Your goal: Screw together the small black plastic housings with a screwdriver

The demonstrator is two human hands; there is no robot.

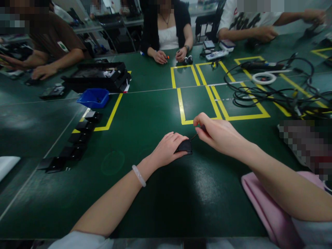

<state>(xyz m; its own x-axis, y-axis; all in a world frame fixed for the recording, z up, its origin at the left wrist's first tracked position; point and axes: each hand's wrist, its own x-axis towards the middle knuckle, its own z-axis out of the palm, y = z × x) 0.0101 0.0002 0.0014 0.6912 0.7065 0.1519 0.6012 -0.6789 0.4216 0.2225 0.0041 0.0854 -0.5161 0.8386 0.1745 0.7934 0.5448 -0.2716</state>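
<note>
Green table (150,116), yellow tape outlines (183,110) at far side. Left hand (169,148): fingers closed round a small black piece (186,146), near centre. Right hand (216,133): fingers pinching a thin dark tool (194,137), tip at the piece's far right corner. Work on it appears under way; remainder cannot be judged. Piece: dark, blocky, partly hidden. Similar-looking black blocks (78,138) in a row, left; finished or not, unclear.
</note>
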